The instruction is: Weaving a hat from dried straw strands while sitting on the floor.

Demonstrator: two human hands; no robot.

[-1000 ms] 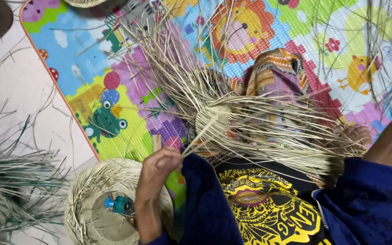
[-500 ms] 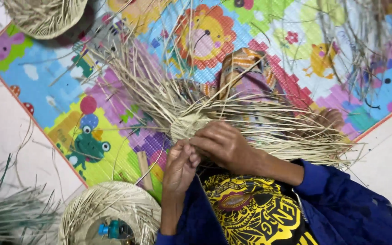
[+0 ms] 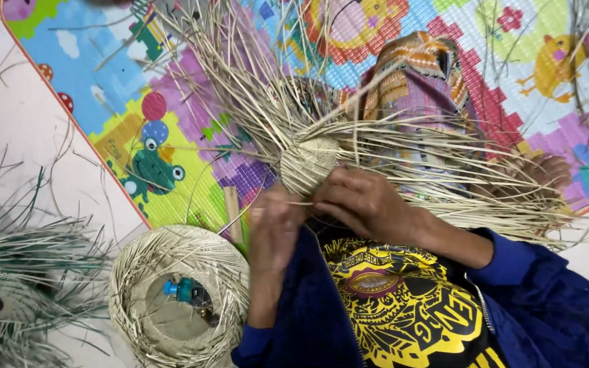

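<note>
The woven disc (image 3: 308, 162) sat just above both hands, resting over the person's lap, with the colourful mat (image 3: 138, 136) beneath. It was a small round start of weaving, and loose straw strands (image 3: 444, 184) fanned out from it in every direction, the longest bundles running off to the right and up to the left.

The right hand (image 3: 366, 204) lay closest to the disc. Its fingers curled up against the lower right edge of the woven part, clenched around the strands there, so the disc lay directly above and slightly left of that grip. The left hand (image 3: 274, 228) was a little lower and to the left, its fingers pinched on a single thin strand (image 3: 291, 202) that ran nearly level, across toward the right hand, just under the disc. That strand's long axis lay crosswise to the person's body, while the disc faced up toward the camera.

Below and left of the left hand, a finished straw basket (image 3: 178, 293) rested on the floor (image 3: 28, 123), with a small blue object (image 3: 180, 289) inside it. A bundle of greenish strands (image 3: 22, 252) lay further left, well apart from both hands. A short wooden stick (image 3: 233, 211) lay on the mat just beside the left hand.
</note>
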